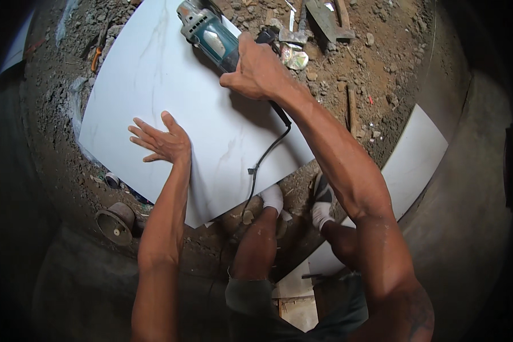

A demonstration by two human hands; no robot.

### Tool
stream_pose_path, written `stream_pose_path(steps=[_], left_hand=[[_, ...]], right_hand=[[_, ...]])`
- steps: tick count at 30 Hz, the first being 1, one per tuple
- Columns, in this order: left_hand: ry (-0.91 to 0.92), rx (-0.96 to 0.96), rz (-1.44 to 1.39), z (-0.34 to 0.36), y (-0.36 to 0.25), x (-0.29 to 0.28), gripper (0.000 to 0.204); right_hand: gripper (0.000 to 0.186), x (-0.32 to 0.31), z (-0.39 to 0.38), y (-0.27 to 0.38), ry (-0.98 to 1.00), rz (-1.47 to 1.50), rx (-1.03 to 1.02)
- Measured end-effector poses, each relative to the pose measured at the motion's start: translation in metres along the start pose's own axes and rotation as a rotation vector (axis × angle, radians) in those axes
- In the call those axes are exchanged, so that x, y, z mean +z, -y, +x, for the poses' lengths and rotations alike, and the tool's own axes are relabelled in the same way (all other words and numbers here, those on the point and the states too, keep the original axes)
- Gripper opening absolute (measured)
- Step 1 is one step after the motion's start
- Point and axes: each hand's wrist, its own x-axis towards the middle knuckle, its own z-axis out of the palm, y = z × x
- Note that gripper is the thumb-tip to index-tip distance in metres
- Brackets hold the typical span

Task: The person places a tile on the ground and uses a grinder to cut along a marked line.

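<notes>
A large white marble-veined tile [131, 68] lies below me. My right hand [253, 68] grips the rear body of a teal angle grinder [214, 43], whose head is at the tile's far top edge. A black power cord [268, 154] runs from the tool over the tile toward my feet. My left hand [159, 139] is spread open on the tile's surface with nothing in it, left of the cord.
Dirt and rubble surround the tile, with a trowel [319, 20], orange-handled tool [97, 57], wooden stick [351, 108] and small bucket [111, 222]. Another white tile [416, 154] lies right. My socked feet [272, 199] stand at the near edge. Concrete walls [473, 199] border the space.
</notes>
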Motion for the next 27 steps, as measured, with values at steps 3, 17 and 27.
stream_pose_path(steps=[3,17,27], left_hand=[[0.024,0.005,0.005,0.001,-0.001,0.000,0.087],[-0.006,0.415,0.045,0.006,0.027,-0.011,0.081],[0.081,0.345,0.006,-0.007,0.025,-0.016,0.085]], right_hand=[[0.061,0.001,0.003,-0.006,0.046,0.056,0.036],[0.071,-0.006,0.010,0.009,0.026,0.117,0.005],[0.091,0.003,-0.002,0.008,0.021,0.045,0.014]])
